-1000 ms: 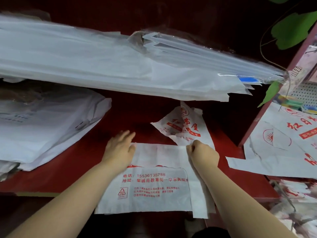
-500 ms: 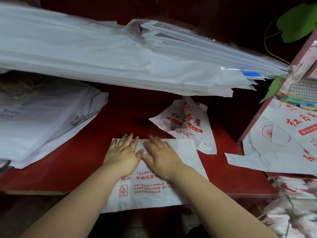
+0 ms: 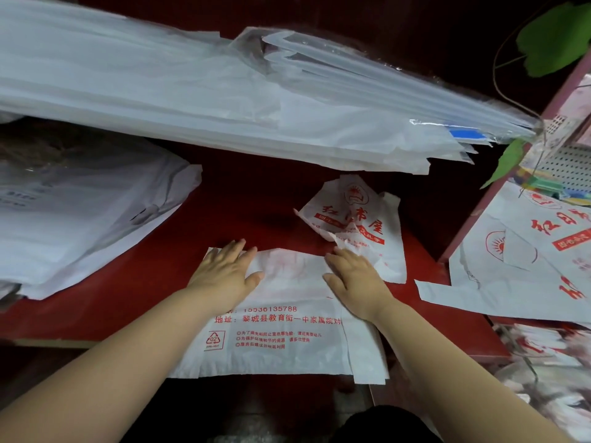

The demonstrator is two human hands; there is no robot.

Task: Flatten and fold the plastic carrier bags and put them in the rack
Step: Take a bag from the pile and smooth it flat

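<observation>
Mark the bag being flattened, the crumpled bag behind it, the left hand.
flattened bag [image 3: 281,343]: head view, printed front panel.
crumpled bag [image 3: 351,219]: head view, red lettering.
left hand [image 3: 224,276]: head view, its back.

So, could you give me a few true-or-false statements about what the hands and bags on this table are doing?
1. The left hand and right hand both lie flat on the printed bag. True.
2. The right hand grips a crumpled bag. False: its fingers are straight on the printed bag; the crumpled bag lies just beyond.
3. The table is blue. False: it is red.
4. A green leaf shows at the upper right. True.
</observation>
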